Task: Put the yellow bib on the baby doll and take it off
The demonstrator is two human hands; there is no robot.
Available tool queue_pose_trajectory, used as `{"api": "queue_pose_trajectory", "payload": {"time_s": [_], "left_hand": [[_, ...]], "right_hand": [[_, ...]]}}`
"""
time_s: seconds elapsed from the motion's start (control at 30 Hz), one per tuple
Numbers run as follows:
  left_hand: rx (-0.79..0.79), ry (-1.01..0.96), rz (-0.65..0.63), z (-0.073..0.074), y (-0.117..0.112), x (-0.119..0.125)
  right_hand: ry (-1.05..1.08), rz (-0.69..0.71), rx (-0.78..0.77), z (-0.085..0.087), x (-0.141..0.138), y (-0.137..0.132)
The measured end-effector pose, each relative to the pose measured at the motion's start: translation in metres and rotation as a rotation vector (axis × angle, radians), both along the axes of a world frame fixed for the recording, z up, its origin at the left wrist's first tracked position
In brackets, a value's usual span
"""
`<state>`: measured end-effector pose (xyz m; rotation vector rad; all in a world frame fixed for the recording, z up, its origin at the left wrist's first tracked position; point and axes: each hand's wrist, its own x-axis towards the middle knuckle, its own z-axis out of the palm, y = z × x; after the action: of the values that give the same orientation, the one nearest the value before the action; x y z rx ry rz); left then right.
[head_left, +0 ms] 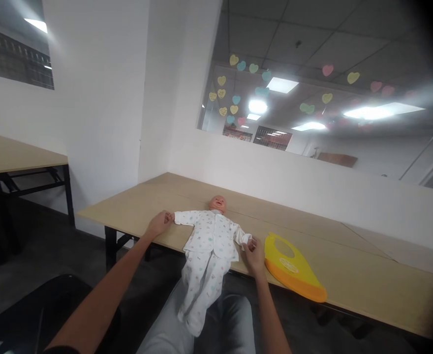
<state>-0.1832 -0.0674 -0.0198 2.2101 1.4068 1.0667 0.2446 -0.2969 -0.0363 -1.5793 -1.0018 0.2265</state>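
A person's left hand [160, 224] grips the hand of a baby doll [213, 231] while the right hand [254, 253] pinches the opposite sleeve's cuff. The doll lies faceup between the two grips, torso on the table [142, 204], legs dangling below them. A yellow bib [300, 269] rests just beside the right grip. Spreading the arms appears in hand; the next move seemingly calls for steady, even holds.

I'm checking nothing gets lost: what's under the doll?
The doll lies with its upper body on the table; its legs extend past the edge, over grey trousers. Whatever is beneath its back is covered and cannot be seen.
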Motion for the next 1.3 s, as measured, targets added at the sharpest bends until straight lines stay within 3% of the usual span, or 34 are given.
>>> {"api": "queue_pose_trajectory", "payload": {"time_s": [0.33, 0.87, 1.3], "left_hand": [[-0.002, -0.014, -0.014, 0.003, -0.004, 0.001], [-0.010, 0.004, -0.018, 0.002, -0.002, -0.003], [-0.011, 0.006, -0.006, 0.000, 0.000, -0.004]], "right_hand": [[-0.050, -0.027, 0.011, -0.003, 0.000, -0.010], [0.038, 0.144, 0.072, -0.013, 0.007, -0.006], [0.040, 0.158, 0.118, -0.029, 0.011, 0.002]]}}
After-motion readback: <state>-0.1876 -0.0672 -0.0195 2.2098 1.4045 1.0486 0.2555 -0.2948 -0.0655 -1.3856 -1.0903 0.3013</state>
